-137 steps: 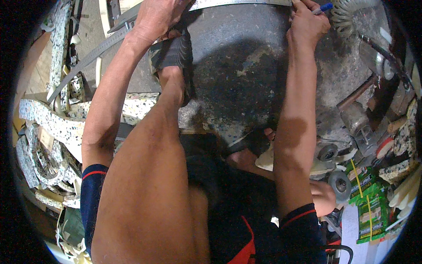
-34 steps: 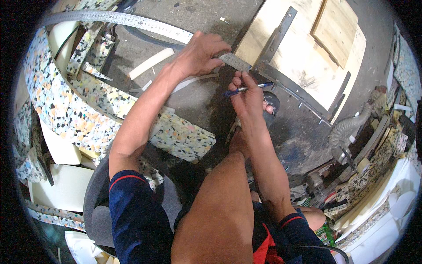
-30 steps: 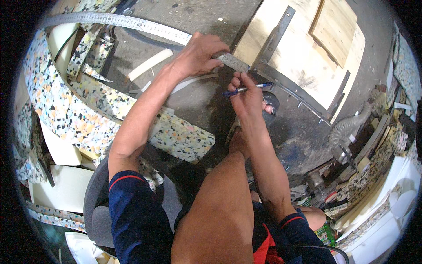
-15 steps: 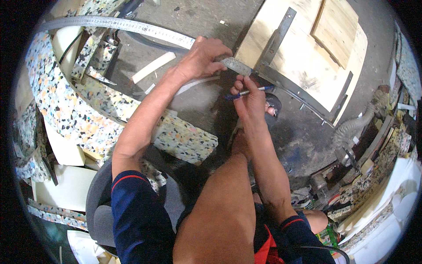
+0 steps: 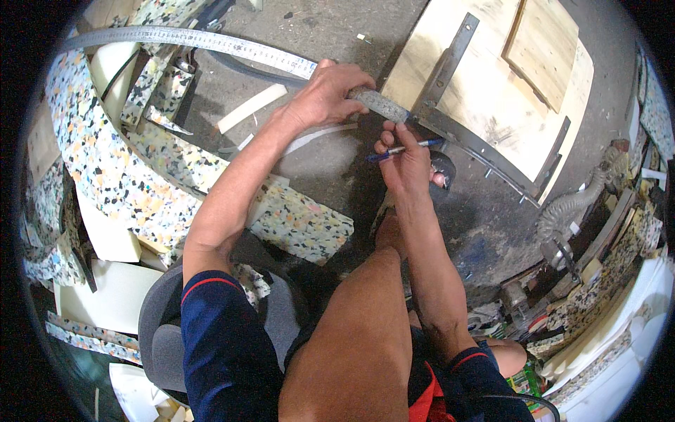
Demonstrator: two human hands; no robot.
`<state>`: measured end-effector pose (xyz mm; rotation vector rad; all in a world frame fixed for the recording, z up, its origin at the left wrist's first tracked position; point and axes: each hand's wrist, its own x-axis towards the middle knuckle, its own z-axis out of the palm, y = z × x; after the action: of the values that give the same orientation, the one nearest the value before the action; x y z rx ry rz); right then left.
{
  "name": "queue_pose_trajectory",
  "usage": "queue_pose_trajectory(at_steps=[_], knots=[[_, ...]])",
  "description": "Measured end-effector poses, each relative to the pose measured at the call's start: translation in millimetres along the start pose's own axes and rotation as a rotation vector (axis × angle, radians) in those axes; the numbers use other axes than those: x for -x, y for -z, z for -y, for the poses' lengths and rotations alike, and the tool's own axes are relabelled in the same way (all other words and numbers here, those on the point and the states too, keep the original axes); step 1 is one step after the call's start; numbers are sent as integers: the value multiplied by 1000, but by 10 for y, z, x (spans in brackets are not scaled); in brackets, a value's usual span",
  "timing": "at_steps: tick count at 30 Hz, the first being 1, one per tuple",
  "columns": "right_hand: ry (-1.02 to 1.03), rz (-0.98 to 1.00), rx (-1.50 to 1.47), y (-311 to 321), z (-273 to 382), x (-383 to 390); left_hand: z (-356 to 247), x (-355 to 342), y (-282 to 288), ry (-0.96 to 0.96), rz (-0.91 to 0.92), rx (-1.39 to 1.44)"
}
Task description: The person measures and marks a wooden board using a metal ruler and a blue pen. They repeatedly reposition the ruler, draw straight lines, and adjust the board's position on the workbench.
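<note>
A long steel ruler (image 5: 211, 43) stretches from the far left to the near corner of a pale wooden panel (image 5: 485, 105). My left hand (image 5: 329, 93) is closed over the ruler near its right end, fingers and thumb gripping its edges. Just beyond, the ruler's tip lies close to the dark metal strip (image 5: 467, 141) along the panel's near edge. My right hand (image 5: 408, 165) pinches a blue-and-white pen (image 5: 395, 150); its fingertips are just below the ruler's tip, and I cannot tell whether they touch it.
Speckled foam strips (image 5: 302, 221) and white foam pieces (image 5: 105, 295) crowd the left side. A grey seat (image 5: 165, 337) is at lower left. At right are a ribbed hose (image 5: 559, 211) and stacked foam offcuts (image 5: 605, 352). A metal bar (image 5: 450, 60) lies on the panel.
The whole view has shifted slightly, so the panel appears a little farther right. Both hands keep their grips, with little other visible movement.
</note>
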<state>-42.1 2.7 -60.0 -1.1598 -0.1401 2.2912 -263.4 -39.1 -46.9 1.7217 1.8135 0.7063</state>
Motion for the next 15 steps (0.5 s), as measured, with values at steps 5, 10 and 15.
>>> queue_pose_trajectory(at_steps=[5,10,15], knots=[[2,-1,-7,11,2,-12,13,-5,-14,-26,-21,17],[1,-13,-22,20,10,-21,4,-8,-24,-8,-9,5],[10,20,-20,13,5,-18,-10,9,3,9,10,1]])
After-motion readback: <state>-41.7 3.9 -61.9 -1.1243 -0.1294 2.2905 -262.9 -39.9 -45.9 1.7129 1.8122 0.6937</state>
